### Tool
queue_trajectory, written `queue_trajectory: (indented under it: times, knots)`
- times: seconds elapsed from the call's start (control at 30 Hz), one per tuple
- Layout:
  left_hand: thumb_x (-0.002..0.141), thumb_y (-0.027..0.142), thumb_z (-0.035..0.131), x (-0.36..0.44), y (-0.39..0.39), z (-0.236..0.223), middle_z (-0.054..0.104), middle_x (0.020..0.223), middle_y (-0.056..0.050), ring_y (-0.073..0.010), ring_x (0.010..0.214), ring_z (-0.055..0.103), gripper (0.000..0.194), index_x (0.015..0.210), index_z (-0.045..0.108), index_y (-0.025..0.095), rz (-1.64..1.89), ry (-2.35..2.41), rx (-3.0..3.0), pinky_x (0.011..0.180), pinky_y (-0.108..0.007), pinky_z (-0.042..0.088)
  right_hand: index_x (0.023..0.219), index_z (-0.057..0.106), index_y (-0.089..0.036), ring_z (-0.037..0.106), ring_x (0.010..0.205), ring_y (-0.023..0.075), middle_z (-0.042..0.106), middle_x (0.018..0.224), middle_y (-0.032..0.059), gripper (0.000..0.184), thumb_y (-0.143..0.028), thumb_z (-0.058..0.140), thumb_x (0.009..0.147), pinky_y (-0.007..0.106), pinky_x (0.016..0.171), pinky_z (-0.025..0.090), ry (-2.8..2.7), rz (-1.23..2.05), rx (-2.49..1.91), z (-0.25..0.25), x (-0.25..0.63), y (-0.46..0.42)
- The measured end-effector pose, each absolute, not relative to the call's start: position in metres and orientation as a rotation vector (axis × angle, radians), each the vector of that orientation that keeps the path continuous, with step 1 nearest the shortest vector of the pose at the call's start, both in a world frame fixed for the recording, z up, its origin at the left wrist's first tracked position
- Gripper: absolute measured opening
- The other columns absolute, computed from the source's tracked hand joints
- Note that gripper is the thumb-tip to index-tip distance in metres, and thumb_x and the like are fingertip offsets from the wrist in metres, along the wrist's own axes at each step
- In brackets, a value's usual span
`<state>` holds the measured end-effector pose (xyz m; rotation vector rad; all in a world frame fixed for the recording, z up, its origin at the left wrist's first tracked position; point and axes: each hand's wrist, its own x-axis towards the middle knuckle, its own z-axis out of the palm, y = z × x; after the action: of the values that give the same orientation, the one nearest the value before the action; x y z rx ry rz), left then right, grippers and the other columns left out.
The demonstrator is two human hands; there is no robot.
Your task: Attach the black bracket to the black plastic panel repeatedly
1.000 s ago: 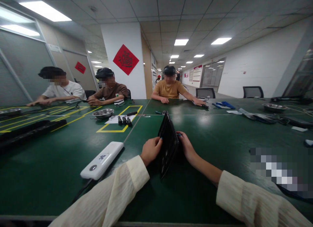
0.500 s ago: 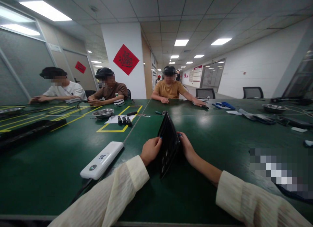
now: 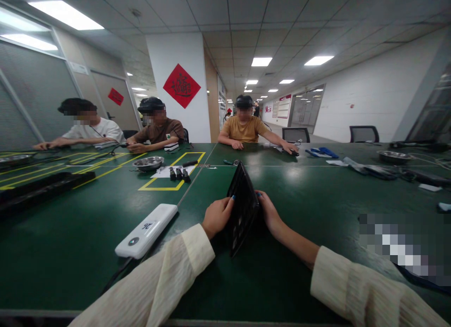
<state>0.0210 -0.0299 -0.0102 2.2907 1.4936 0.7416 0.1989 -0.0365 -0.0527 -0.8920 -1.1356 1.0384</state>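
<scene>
The black panel (image 3: 244,214) leans on edge at the frame's centre, gripped by the left hand (image 3: 217,216) on its left side and the right hand (image 3: 270,212) along its right. Neither has visibly moved, suggesting a steady hold; upper right of centre, a co-worker's hand (image 3: 291,148) has shifted slightly.

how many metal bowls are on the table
3: a left bowl at the picture's edge, a middle bowl beside the white paper, and a right bowl across the table.
</scene>
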Motion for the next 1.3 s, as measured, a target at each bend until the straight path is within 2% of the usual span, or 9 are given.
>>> queue_trajectory:
  times: [0.3, 0.53, 0.7, 0.97, 1.3]
  knots:
    - [0.089, 0.038, 0.031, 0.02, -0.028, -0.009, 0.067, 0.086, -0.006, -0.0187, 0.084, 0.061, 0.038, 0.084, 0.064, 0.019, 0.68, 1.523, 2.309, 0.073, -0.025, 0.041, 0.096, 0.055, -0.023, 0.055, 0.079, 0.0208, 0.057, 0.073, -0.0012, 0.036, -0.052, 0.05, 0.076, 0.032, 0.071, 0.042, -1.146, 1.034, -0.912, -0.049, 0.199, -0.041]
    - [0.091, 0.041, 0.026, 0.019, -0.027, -0.012, 0.067, 0.088, -0.007, -0.0195, 0.085, 0.061, 0.045, 0.085, 0.065, 0.019, 0.743, 1.463, 2.287, 0.074, -0.025, 0.041, 0.097, 0.056, -0.024, 0.056, 0.084, 0.0217, 0.059, 0.077, -0.0001, 0.036, -0.053, 0.047, 0.078, 0.033, 0.073, 0.042, -1.18, 0.993, -0.938, -0.049, 0.199, -0.041]
    - [0.09, 0.041, 0.027, 0.019, -0.026, -0.012, 0.067, 0.085, -0.006, -0.0191, 0.084, 0.06, 0.044, 0.083, 0.064, 0.018, 0.705, 1.465, 2.286, 0.074, -0.025, 0.041, 0.097, 0.057, -0.024, 0.056, 0.083, 0.0226, 0.059, 0.074, 0.0003, 0.037, -0.054, 0.047, 0.077, 0.033, 0.07, 0.043, -1.18, 0.999, -0.935, -0.05, 0.2, -0.04]
    - [0.09, 0.04, 0.027, 0.02, -0.026, -0.011, 0.067, 0.085, -0.006, -0.0185, 0.082, 0.06, 0.043, 0.082, 0.064, 0.018, 0.709, 1.453, 2.305, 0.072, -0.025, 0.041, 0.096, 0.057, -0.023, 0.055, 0.084, 0.0208, 0.059, 0.081, -0.0003, 0.036, -0.053, 0.048, 0.078, 0.033, 0.075, 0.042, -1.182, 1.004, -0.904, -0.057, 0.201, -0.033]
    - [0.09, 0.04, 0.028, 0.02, -0.028, -0.01, 0.066, 0.083, -0.006, -0.0184, 0.08, 0.06, 0.042, 0.082, 0.063, 0.018, 0.714, 1.442, 2.324, 0.071, -0.025, 0.04, 0.096, 0.057, -0.024, 0.057, 0.076, 0.0213, 0.058, 0.069, -0.001, 0.037, -0.054, 0.049, 0.075, 0.032, 0.065, 0.043, -1.157, 1.037, -0.923, -0.059, 0.202, -0.03]
